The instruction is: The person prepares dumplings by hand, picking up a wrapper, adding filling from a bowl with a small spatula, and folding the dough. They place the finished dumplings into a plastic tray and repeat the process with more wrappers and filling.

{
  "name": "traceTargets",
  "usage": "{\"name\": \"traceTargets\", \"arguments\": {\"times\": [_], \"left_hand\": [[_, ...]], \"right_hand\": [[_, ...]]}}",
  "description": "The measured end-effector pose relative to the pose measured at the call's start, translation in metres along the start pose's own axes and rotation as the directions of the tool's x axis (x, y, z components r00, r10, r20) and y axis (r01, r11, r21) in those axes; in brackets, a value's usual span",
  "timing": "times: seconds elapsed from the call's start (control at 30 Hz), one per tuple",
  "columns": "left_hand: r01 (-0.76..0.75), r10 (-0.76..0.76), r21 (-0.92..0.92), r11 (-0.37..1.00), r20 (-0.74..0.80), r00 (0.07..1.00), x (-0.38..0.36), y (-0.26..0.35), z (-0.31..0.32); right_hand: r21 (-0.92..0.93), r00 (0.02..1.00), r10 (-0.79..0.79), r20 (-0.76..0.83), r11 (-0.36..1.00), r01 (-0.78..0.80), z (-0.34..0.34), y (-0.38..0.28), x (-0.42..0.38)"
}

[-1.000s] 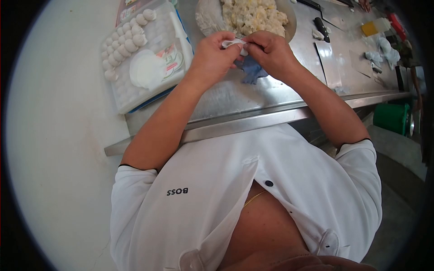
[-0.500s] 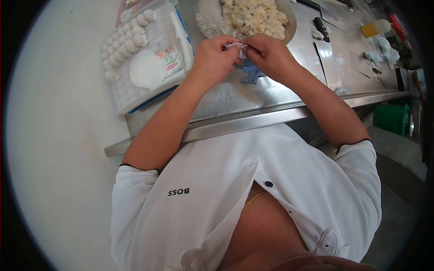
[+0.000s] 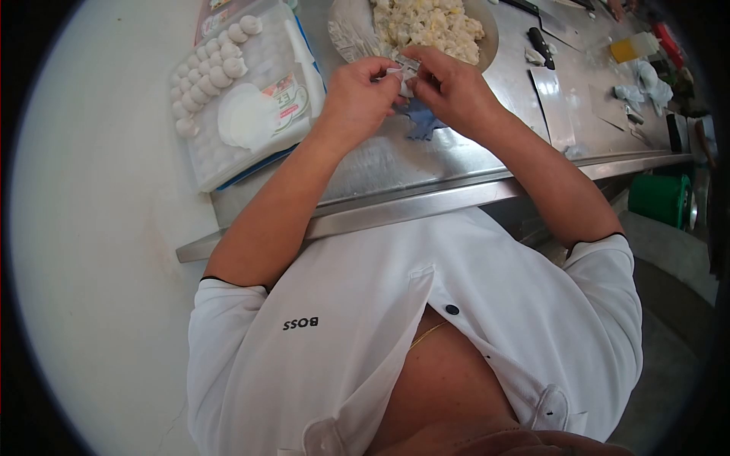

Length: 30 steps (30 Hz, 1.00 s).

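My left hand is closed, thumb and fingers pinching a small white dumpling wrapper near the bowl's front rim. My right hand meets it there, its thumb and bent fingers closed on the wrapper's other side. Fingers hide most of the wrapper. Beneath the hands a crumpled blue cloth lies on the steel table. Just beyond is a large bowl holding pale, chunky filling. To the left, finished white dumplings sit in rows on a plastic tray, beside a stack of round wrappers.
On the right of the steel table lie a black-handled knife, a broad blade, a bottle of yellow liquid and crumpled plastic. A green bucket stands below. Another person's hand shows at the top right.
My right index finger has lifted and straightened a little, and the wrapper has shifted slightly between my hands. Another person's hand has appeared at the top right.
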State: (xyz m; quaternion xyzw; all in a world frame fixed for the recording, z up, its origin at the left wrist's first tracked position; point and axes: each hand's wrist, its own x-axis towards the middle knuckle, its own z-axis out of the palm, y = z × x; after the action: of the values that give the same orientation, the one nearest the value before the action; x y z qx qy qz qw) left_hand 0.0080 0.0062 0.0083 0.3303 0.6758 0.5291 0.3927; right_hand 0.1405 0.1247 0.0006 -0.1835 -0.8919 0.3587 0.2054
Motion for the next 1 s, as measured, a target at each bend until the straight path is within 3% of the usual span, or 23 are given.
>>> {"name": "traceTargets", "arguments": {"times": [0.17,0.23,0.47,0.57,0.63,0.67,0.73,0.83,1.0], "left_hand": [[-0.006,0.007,-0.003,1.000,0.030,1.000,0.004,-0.007,0.000],[-0.027,0.019,-0.112,0.993,-0.069,0.997,0.003,-0.009,0.004],[-0.009,0.007,-0.048,0.999,-0.042,0.999,0.002,-0.004,0.002],[-0.012,0.012,-0.010,1.000,-0.026,1.000,0.000,-0.002,0.002],[-0.013,0.013,0.033,0.999,0.002,1.000,0.001,-0.002,0.002],[-0.014,0.014,0.034,0.999,0.002,1.000,0.000,-0.003,0.003],[-0.043,0.040,-0.075,0.996,-0.044,0.998,-0.002,-0.005,0.006],[-0.038,0.031,-0.097,0.995,-0.075,0.997,0.001,-0.008,0.005],[-0.012,0.012,-0.002,1.000,-0.024,1.000,0.001,-0.005,0.003]], "right_hand": [[-0.043,0.995,-0.094,0.035,0.995,0.095,0.000,0.009,0.003],[-0.005,0.998,-0.062,-0.008,0.998,0.062,0.001,0.009,0.004],[-0.031,0.997,-0.074,-0.002,0.997,0.074,-0.001,0.005,0.003],[0.041,0.999,0.042,0.032,0.998,-0.043,-0.001,0.002,0.002],[-0.084,0.992,-0.122,-0.015,0.989,0.120,0.003,0.012,0.003],[-0.085,0.992,-0.122,-0.016,0.989,0.120,0.003,0.012,0.003],[-0.057,0.995,-0.100,-0.027,0.994,0.098,0.001,0.011,0.003],[-0.047,0.997,-0.076,-0.023,0.996,0.075,0.000,0.011,0.004],[0.013,1.000,0.007,0.016,1.000,-0.008,-0.002,0.002,0.002]]}}
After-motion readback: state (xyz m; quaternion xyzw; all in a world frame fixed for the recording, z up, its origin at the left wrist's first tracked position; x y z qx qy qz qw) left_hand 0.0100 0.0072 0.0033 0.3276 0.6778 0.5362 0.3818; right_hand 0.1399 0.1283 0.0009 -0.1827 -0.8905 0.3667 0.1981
